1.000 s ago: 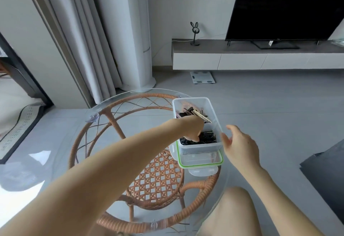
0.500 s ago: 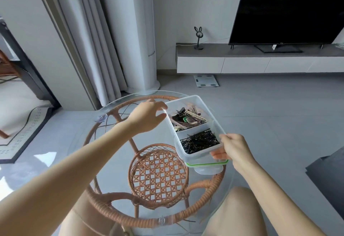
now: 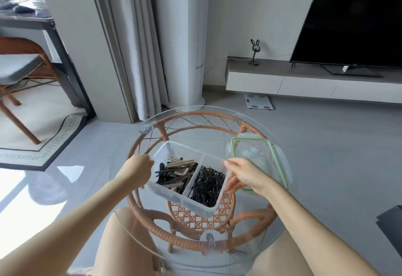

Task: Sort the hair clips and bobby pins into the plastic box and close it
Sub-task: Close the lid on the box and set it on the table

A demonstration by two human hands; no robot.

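Since half a second ago, the plastic box (image 3: 174, 199) has come off its lid (image 3: 256, 151) and swung left and nearer to me, turned at an angle. It now sits over the middle of the round glass worktop (image 3: 208, 143); I cannot tell whether it rests on the glass or hangs just above it. My left grip (image 3: 137, 170) curls over the box's far left rim. My right grip (image 3: 243, 174) pinches the right wall, thumb on top. Hair clips (image 3: 176, 172) fill the left compartment and black bobby pins (image 3: 207, 185) fill the right one. I see none loose on the glass, so I judge the sorting done. The green-edged lid lies flat to the right, just beside the box. Closing is what remains: fitting the lid and pressing it shut.
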